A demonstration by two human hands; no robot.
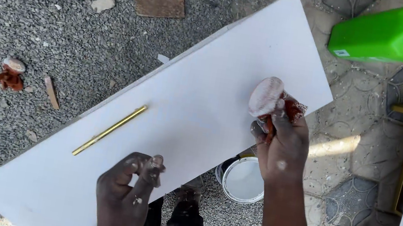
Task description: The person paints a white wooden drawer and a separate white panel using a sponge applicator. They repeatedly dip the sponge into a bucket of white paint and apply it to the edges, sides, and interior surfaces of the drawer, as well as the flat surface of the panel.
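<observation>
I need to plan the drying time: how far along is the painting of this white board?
The white board already looks evenly white across its visible face. In hand: the right hand holds a paint-soaked pad near the board's far end, while the left hand rests on the near edge. An open paint tin sits below. No bare patches show; the thin gold rod lies on top.
</observation>
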